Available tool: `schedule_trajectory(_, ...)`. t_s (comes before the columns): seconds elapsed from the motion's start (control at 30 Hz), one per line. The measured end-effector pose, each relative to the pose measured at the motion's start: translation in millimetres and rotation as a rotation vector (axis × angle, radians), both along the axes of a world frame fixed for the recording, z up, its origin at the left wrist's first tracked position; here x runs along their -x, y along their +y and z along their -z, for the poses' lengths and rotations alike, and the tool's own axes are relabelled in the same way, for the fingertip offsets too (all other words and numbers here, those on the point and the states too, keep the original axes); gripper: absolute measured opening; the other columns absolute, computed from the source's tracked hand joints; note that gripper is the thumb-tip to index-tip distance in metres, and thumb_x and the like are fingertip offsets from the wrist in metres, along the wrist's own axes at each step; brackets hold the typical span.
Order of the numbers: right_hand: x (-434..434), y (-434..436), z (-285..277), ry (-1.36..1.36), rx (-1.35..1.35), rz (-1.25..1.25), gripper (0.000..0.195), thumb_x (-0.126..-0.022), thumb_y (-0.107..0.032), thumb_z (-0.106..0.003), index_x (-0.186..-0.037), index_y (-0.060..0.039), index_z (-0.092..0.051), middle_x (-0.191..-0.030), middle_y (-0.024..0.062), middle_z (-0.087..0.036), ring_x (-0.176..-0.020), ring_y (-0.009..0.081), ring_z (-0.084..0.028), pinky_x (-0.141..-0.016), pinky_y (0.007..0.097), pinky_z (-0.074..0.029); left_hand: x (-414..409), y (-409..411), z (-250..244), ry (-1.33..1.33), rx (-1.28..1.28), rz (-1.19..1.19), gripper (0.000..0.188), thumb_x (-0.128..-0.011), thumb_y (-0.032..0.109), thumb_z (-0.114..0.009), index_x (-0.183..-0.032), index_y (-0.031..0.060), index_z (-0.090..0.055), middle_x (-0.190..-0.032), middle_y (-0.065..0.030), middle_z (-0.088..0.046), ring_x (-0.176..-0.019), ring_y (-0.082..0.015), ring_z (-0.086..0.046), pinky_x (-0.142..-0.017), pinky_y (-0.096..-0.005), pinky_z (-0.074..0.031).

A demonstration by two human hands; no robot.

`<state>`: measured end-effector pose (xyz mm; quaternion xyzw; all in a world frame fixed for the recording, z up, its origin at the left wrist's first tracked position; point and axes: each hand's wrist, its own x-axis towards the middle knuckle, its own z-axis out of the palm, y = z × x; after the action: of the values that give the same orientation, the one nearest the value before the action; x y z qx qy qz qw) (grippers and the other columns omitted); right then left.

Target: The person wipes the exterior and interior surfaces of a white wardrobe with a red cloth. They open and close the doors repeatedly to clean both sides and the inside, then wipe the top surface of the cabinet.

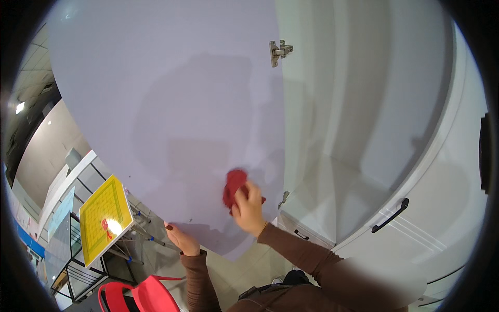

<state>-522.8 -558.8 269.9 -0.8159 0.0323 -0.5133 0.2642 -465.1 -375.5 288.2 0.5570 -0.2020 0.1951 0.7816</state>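
Note:
My right hand (249, 208) presses a crumpled red cloth (235, 187) against the inner face of an open white cabinet door (187, 117), low and near its hinged side. My left hand (183, 240) grips the lower outer edge of that door, thumb on the inner face. A metal hinge (280, 52) joins the door to the cabinet near the top of the view, and a second hinge (284, 199) shows lower down, right of the cloth. The cabinet interior (351, 187) lies open on the right.
A second white door (421, 218) with a black handle (390, 215) stands at the right. Below the cabinet is a drawer with a black handle (301, 234). At lower left are a yellow board-topped folding table (105, 218), red chairs (154, 296) and a black-framed glass table (62, 249).

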Motion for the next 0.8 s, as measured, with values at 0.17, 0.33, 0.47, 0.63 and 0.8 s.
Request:
schedule_trajectory(0.17,16,4,51,-0.023,-0.206,-0.23,0.049,-0.068,-0.001,-0.059,-0.116,-0.0004,-0.054,-0.128,0.0201,-0.043,-0.115,0.0384,-0.044,-0.096,0.0449,-0.039,-3,-7,-5,-0.006,0.049,0.059,0.058,-0.1,0.048,-0.032,-0.123,-0.0033,-0.047,-0.115,-0.0106,-0.054,-0.102,-0.0204,-0.053,-0.086,-0.0331,-0.045)
schedule_trajectory(0.33,49,-35,-3,-0.066,-1.639,-1.098,0.054,-0.069,0.002,-0.046,-0.122,-0.0029,-0.052,-0.11,0.0082,-0.06,-0.098,0.0217,-0.059,-0.088,0.036,-0.048,-1,1,1,-0.004,-0.009,0.013,0.056,-0.1,0.047,-0.032,-0.118,-0.0027,-0.05,-0.11,-0.01,-0.055,-0.098,-0.019,-0.054,-0.084,-0.0325,-0.045)
schedule_trajectory(0.47,67,-53,-7,-0.116,-1.773,-1.246,0.048,-0.068,0.002,-0.046,-0.114,-0.0042,-0.055,-0.108,0.008,-0.06,-0.096,0.0205,-0.059,-0.085,0.0362,-0.05,-10,3,12,-0.007,0.023,0.023,0.054,-0.101,0.046,-0.032,-0.114,-0.0027,-0.052,-0.105,-0.0096,-0.056,-0.094,-0.0183,-0.054,-0.082,-0.0313,-0.045)
schedule_trajectory(0.63,62,-58,32,-0.058,-0.889,-0.848,0.042,-0.074,0.0,-0.047,-0.116,-0.0071,-0.054,-0.109,0.0076,-0.058,-0.097,0.0203,-0.058,-0.085,0.0342,-0.05,4,-8,-12,0.007,0.044,-0.004,0.054,-0.101,0.046,-0.032,-0.114,-0.0029,-0.052,-0.105,-0.0098,-0.056,-0.094,-0.0185,-0.054,-0.082,-0.0308,-0.045)
schedule_trajectory(0.8,62,-69,-3,-0.252,-1.632,-1.14,0.048,-0.079,0.004,-0.047,-0.125,-0.0074,-0.048,-0.119,0.0074,-0.054,-0.106,0.0192,-0.054,-0.089,0.0316,-0.047,4,-4,-7,0.008,0.054,0.007,0.058,-0.1,0.048,-0.033,-0.118,-0.0038,-0.05,-0.109,-0.0097,-0.055,-0.098,-0.02,-0.054,-0.084,-0.0318,-0.045)
